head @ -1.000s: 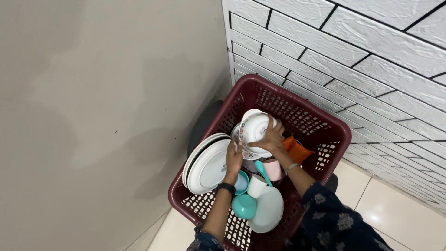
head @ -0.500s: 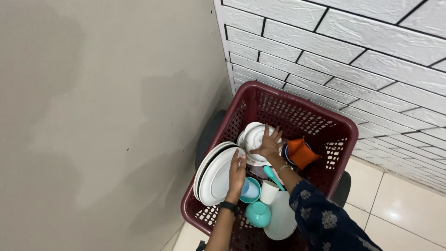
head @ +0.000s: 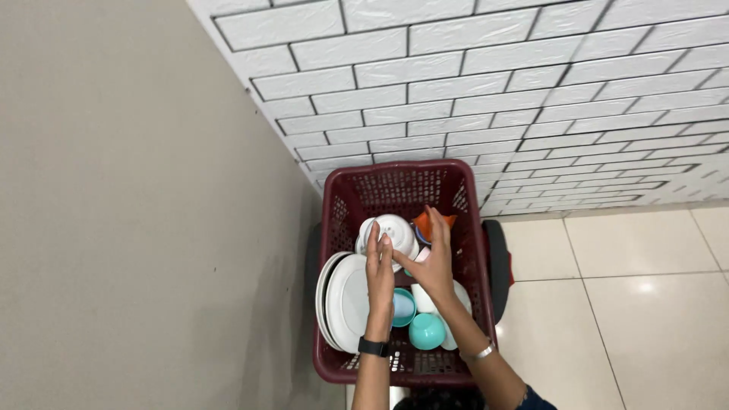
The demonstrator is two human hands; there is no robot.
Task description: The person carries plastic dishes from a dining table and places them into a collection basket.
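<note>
Dark red perforated plastic basket [head: 345, 199] sits in the corner: plain grey wall at 9 o'clock, white brick-pattern wall at 12. Open tiled floor [head: 623, 304] at 3 o'clock. Both hands hover over the basket, fingers straight and empty. Left hand [head: 379, 277] over the stack of white plates [head: 342, 300] standing on edge; right hand [head: 433, 258] just beside the upturned white bowls [head: 391, 229]. Teal plastic bowl [head: 426, 331] at 6 o'clock, orange cloth [head: 422, 221] at 12.

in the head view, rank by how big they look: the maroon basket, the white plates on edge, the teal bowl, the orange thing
1. maroon basket, by far the largest
2. white plates standing on edge at its left side
3. teal bowl
4. orange thing, though a hand covers part of it, so third and fourth are unsure
</note>
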